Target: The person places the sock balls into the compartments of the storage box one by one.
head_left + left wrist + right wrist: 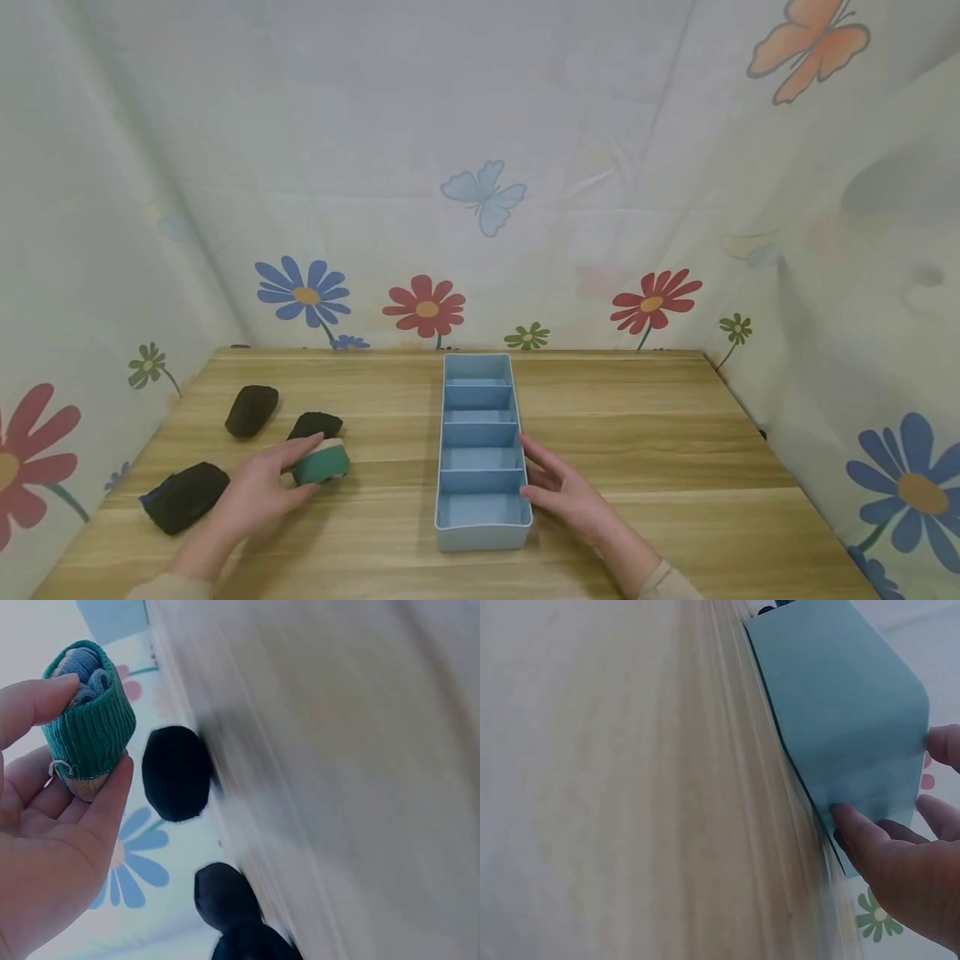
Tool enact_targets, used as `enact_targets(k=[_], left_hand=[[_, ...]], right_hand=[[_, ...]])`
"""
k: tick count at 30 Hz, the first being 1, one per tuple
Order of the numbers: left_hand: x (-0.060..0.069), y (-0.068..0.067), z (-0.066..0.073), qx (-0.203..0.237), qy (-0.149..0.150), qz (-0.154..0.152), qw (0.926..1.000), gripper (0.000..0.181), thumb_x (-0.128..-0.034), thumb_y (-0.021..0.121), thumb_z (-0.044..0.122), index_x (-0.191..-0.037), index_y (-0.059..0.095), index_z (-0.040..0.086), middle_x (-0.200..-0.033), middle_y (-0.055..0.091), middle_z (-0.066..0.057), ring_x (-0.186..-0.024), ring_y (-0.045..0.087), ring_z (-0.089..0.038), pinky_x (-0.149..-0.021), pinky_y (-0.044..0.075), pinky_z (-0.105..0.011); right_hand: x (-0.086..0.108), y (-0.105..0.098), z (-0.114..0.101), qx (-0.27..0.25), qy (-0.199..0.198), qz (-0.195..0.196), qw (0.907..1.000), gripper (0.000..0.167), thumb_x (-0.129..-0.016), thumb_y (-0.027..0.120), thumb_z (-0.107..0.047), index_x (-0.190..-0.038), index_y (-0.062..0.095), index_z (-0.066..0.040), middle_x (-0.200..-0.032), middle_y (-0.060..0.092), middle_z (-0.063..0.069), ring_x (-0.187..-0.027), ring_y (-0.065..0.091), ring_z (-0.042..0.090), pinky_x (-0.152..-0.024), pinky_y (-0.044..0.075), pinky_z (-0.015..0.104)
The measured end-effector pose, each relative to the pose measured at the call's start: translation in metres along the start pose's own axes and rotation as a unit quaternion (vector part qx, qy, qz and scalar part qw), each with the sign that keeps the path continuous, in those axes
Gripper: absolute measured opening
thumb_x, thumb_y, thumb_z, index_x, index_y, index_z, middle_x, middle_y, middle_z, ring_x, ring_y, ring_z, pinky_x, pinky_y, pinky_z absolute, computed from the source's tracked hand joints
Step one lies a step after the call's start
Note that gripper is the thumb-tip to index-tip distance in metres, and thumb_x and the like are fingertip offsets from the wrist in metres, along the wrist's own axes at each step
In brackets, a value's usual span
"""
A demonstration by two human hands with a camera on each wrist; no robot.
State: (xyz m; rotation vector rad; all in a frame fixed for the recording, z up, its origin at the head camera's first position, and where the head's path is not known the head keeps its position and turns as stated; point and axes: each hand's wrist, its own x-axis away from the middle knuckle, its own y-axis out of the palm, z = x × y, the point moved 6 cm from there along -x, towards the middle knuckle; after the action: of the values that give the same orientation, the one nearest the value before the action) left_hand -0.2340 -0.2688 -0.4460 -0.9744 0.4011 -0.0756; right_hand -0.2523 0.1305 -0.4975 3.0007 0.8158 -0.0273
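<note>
My left hand (262, 483) pinches a rolled-up green sock (322, 463) between thumb and fingers, above the table's left half. In the left wrist view the sock (91, 724) shows ribbed green knit, a beige end and blue-grey knit tucked inside. Close behind it lies a dark rolled sock bundle (315, 423), partly hidden. My right hand (564, 492) rests its fingertips against the right side of a light blue divided box (483, 537). In the right wrist view the fingers touch the box's outer wall (847, 697) and rim. The box's compartments hold nothing.
Two more dark bundles lie on the left of the wooden table (637, 433): one farther back (252, 410), another bundle (185, 497) beside my left wrist. A flower-printed cloth (562, 250) hangs behind the table and at both sides.
</note>
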Motion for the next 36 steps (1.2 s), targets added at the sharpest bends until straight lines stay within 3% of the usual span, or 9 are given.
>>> enact_targets(k=[9,16,25,36], left_hand=[[-0.021,0.012,0.016,0.006,0.014,0.002,0.9999,0.067,-0.0753,0.085,0.008,-0.137,0.059,0.003,-0.129,0.062,-0.019,-0.11,0.062,-0.038,-0.086,0.053,-0.051],[-0.033,0.021,0.026,0.038,0.017,0.003,0.9991,0.065,-0.0771,0.083,0.007,-0.137,0.058,0.001,-0.13,0.061,-0.02,-0.113,0.06,-0.039,-0.088,0.053,-0.051],[-0.05,0.029,0.039,0.043,0.02,0.0,0.9989,0.063,-0.0799,0.082,0.01,-0.138,0.057,0.001,-0.132,0.06,-0.02,-0.117,0.059,-0.04,-0.091,0.052,-0.05],[-0.069,0.043,0.053,0.098,0.031,0.018,0.9946,0.061,-0.0797,0.081,0.005,-0.136,0.059,0.0,-0.132,0.059,-0.02,-0.119,0.057,-0.039,-0.093,0.052,-0.05]], right_hand=[[0.0,-0.002,-0.001,0.024,0.005,0.001,0.9997,0.075,-0.095,0.064,0.0,-0.157,0.023,-0.003,-0.16,0.017,0.024,-0.139,0.032,0.048,-0.105,0.042,0.036],[-0.001,-0.002,-0.004,0.029,0.015,0.01,0.9994,0.074,-0.094,0.064,-0.001,-0.156,0.025,-0.004,-0.16,0.019,0.025,-0.139,0.032,0.047,-0.108,0.039,0.043],[-0.004,-0.002,-0.003,0.016,0.01,0.013,0.9997,0.074,-0.093,0.065,0.0,-0.156,0.025,-0.002,-0.16,0.017,0.026,-0.139,0.032,0.047,-0.107,0.041,0.039],[-0.004,-0.002,-0.003,0.021,0.008,0.018,0.9996,0.074,-0.093,0.064,0.001,-0.156,0.024,-0.001,-0.159,0.018,0.027,-0.138,0.033,0.048,-0.107,0.04,0.041]])
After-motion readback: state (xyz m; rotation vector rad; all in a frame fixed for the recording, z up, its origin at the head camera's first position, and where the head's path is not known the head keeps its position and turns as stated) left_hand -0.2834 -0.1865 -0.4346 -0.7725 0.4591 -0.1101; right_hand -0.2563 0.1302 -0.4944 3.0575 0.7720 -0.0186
